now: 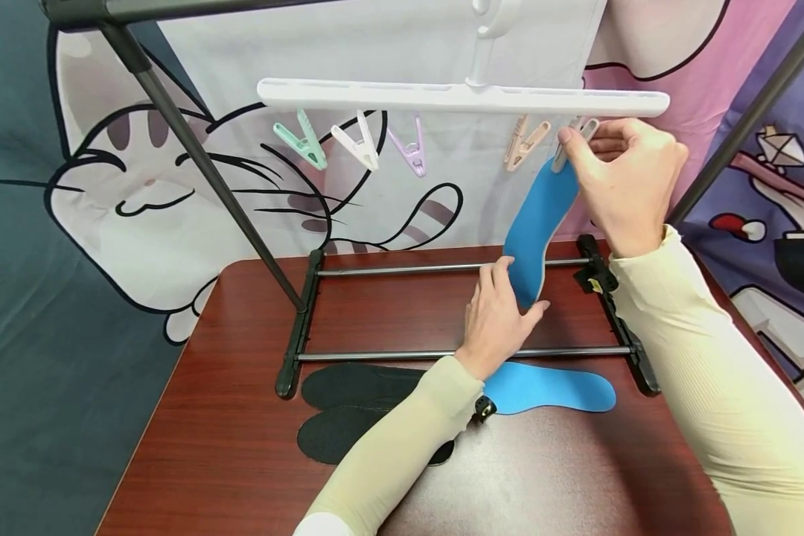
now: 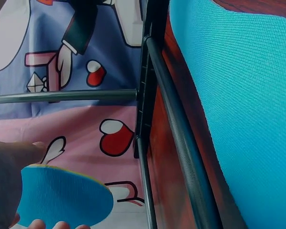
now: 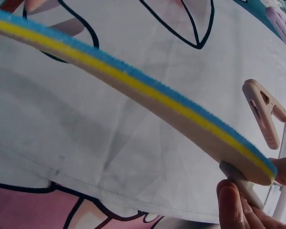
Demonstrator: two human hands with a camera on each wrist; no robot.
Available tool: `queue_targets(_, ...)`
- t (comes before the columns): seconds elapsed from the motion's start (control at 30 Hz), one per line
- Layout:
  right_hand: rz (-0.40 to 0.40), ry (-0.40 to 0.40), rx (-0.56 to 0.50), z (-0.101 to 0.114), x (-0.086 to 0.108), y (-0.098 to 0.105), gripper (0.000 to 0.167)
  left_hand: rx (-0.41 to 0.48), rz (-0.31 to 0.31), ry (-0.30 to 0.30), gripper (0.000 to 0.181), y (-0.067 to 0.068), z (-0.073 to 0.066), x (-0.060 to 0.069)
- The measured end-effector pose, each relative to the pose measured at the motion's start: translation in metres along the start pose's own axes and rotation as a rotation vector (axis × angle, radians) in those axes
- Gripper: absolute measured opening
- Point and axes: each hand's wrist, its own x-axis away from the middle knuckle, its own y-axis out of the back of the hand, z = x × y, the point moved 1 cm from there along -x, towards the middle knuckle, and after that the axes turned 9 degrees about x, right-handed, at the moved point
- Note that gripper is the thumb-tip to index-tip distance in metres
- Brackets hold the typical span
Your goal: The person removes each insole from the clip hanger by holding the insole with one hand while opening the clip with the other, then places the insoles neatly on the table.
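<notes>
A blue insole (image 1: 539, 223) hangs at a tilt below the right part of a white clip hanger (image 1: 375, 97). My right hand (image 1: 636, 179) pinches a grey clothespin (image 1: 588, 129) at the insole's top end. In the right wrist view, the insole (image 3: 133, 81) shows blue, yellow and beige layers edge-on, and the grey clothespin (image 3: 240, 186) lies against its beige underside. My left hand (image 1: 496, 320) holds the lower end, thumb on one edge and fingers on the other. A second blue insole (image 1: 556, 388) lies on the table below.
Green (image 1: 301, 141), white (image 1: 358, 144), purple (image 1: 412, 149) and beige (image 1: 525, 143) clothespins dangle from the hanger. Two black insoles (image 1: 348, 435) lie partly under my left forearm. A dark metal rack (image 1: 402, 356) stands on the brown table (image 1: 194, 447), with a printed cloth (image 1: 194, 246) behind.
</notes>
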Motion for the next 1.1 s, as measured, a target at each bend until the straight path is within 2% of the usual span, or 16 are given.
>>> queue_targets(0.2,0.006,-0.005,-0.007,0.002,0.002,0.000,0.049,-0.031,-0.022,-0.002,0.082,0.000,-0.004,-0.002)
queue_targets(0.33,0.005,0.001,-0.008,0.002,0.001,0.000,0.048,-0.041,-0.029,-0.002,0.075,0.000,-0.006,-0.004)
queue_targets(0.6,0.014,0.008,-0.001,0.002,0.001,0.000,0.048,-0.068,-0.066,-0.040,0.063,0.002,-0.008,-0.006)
queue_targets(0.83,0.023,0.026,0.002,0.001,-0.001,0.002,0.046,-0.048,-0.075,-0.057,0.057,0.005,-0.010,-0.005)
queue_targets(1.1,0.018,0.036,0.016,0.001,-0.002,0.003,0.044,-0.021,-0.070,-0.040,0.051,0.008,-0.011,-0.004)
